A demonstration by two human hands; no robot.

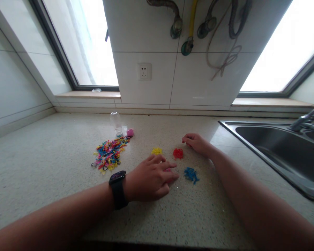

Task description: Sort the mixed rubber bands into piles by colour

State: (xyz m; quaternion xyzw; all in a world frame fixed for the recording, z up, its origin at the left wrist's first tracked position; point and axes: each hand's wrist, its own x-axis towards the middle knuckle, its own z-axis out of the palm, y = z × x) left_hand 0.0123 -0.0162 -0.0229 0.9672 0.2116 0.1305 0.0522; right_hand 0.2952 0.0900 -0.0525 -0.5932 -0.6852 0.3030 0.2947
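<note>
On the pale speckled counter point(146, 223): separate clusters of small yellow bands point(157, 151), red bands point(178, 153) and blue bands point(191, 175).
Left hand point(151, 178): open, palm down, fingers spread over small pink bands point(168, 170).
Right hand point(195, 143): curled near the red; grip cannot be told.
Pink bands: light fingertip pressure should avoid dragging them into the adjacent yellow.

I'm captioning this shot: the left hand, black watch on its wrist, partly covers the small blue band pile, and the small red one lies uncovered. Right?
Not quite: in the head view, the left hand partly covers a small pink band pile, not the blue pile. The black watch and uncovered red pile stand.
</note>
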